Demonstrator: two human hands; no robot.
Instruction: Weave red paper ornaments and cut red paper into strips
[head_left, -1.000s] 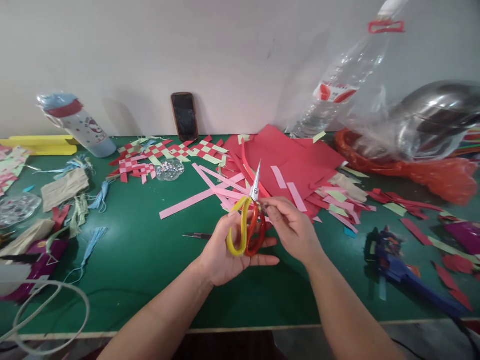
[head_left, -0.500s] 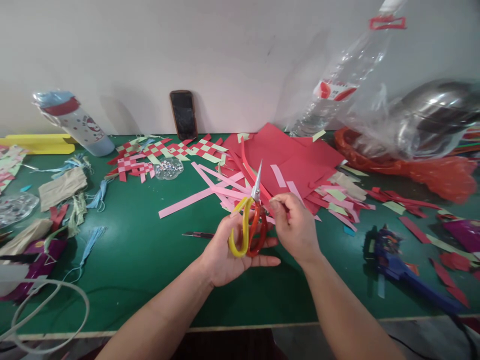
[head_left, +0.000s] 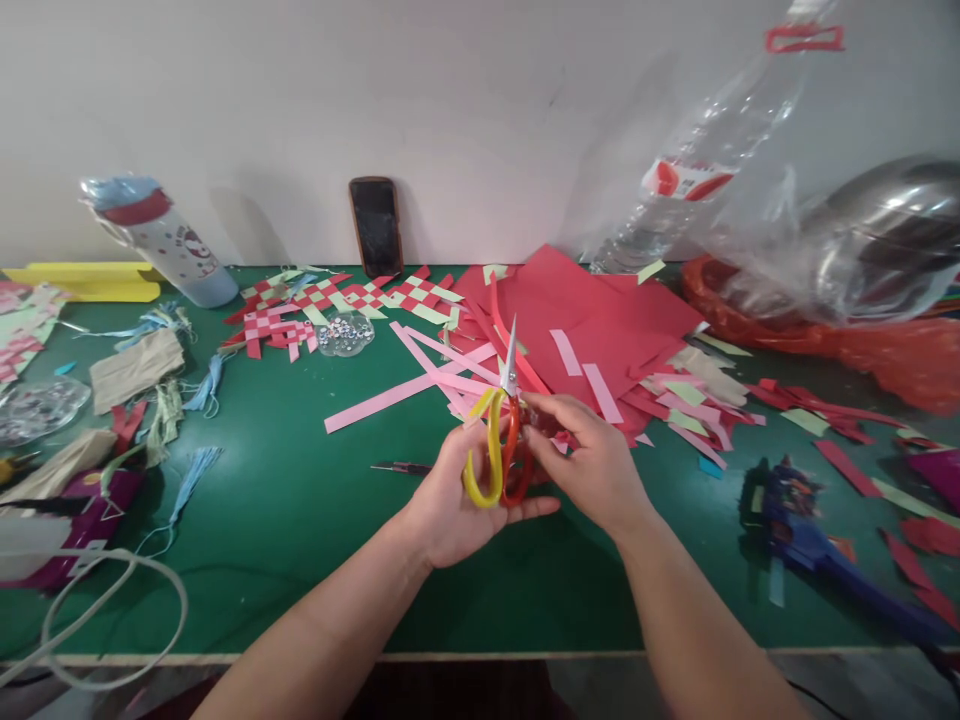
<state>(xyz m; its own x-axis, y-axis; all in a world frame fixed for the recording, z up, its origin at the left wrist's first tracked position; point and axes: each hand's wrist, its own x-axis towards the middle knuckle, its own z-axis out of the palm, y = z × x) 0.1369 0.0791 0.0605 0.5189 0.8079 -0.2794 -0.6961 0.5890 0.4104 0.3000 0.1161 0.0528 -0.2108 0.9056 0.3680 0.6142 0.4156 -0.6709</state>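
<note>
Cradling yellow-and-red-handled metal scissors, the left hand grips them in front of the stacked red paper sheets; the right hand sits beside the red handle, its grip too hidden to tell. A slack left hold could let the scissors slip.

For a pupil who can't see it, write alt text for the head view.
The left hand holds yellow-and-red-handled scissors, pointed away, over a green table, with the right hand close beside them. Beyond lie pink paper strips and red sheets; a phone leans against the wall.
</note>
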